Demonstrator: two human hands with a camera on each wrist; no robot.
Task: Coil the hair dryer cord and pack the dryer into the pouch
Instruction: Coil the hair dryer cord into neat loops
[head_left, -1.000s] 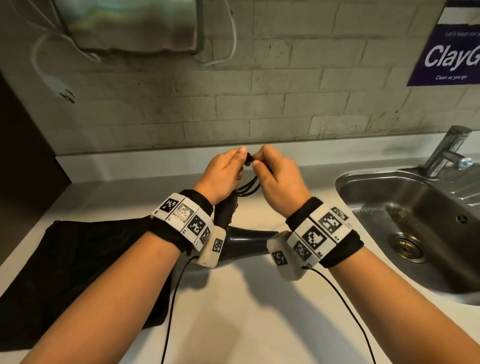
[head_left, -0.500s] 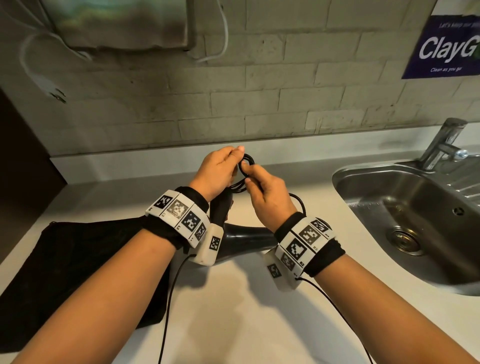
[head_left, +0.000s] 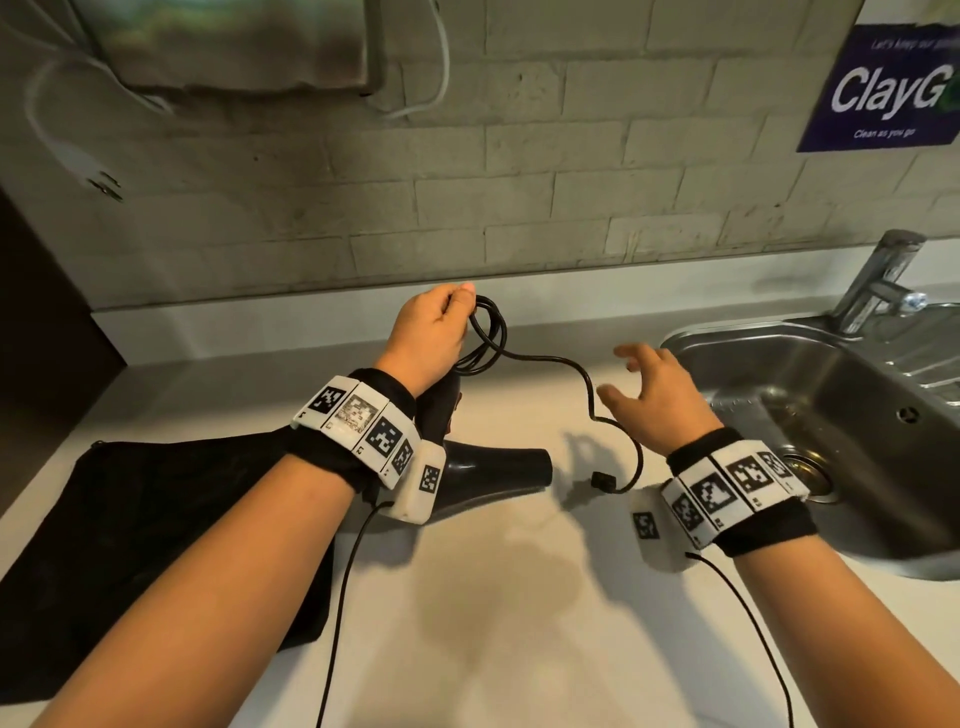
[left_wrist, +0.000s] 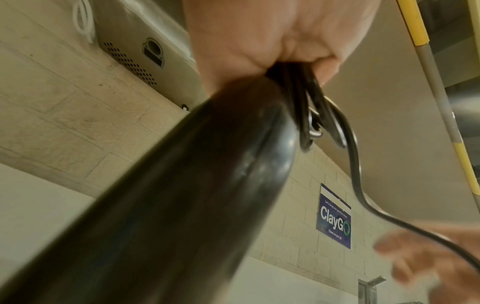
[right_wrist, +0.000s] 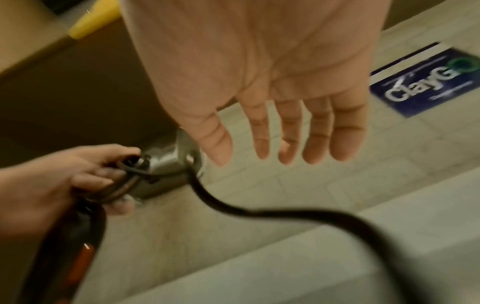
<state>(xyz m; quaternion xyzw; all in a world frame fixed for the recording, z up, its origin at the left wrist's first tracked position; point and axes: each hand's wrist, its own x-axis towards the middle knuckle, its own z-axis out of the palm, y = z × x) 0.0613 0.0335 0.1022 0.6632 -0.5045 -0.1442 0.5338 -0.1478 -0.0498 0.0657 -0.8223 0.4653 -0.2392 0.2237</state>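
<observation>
A black hair dryer (head_left: 493, 470) lies on the white counter with its nozzle pointing right and its handle (left_wrist: 182, 195) rising under my left wrist. My left hand (head_left: 434, 332) grips several loops of the black cord (head_left: 488, 332) at the handle's top, seen close in the left wrist view as the cord (left_wrist: 311, 102). The loose cord tail (head_left: 587, 384) snakes right and down to the plug (head_left: 602, 480) on the counter. My right hand (head_left: 652, 395) hovers above the tail with fingers spread, holding nothing (right_wrist: 272, 133). The black pouch (head_left: 130, 545) lies flat at the left.
A steel sink (head_left: 810, 415) with a faucet (head_left: 878, 280) is sunk into the counter at the right. A brick wall backs the counter, with a blue sign (head_left: 893, 88) and a wall-mounted metal unit (head_left: 234, 47) with a white cable.
My right hand has let go of the cord loops and moved right and down, fingers spread. The cord tail and plug now lie loose on the counter. My left hand kept its hold.
</observation>
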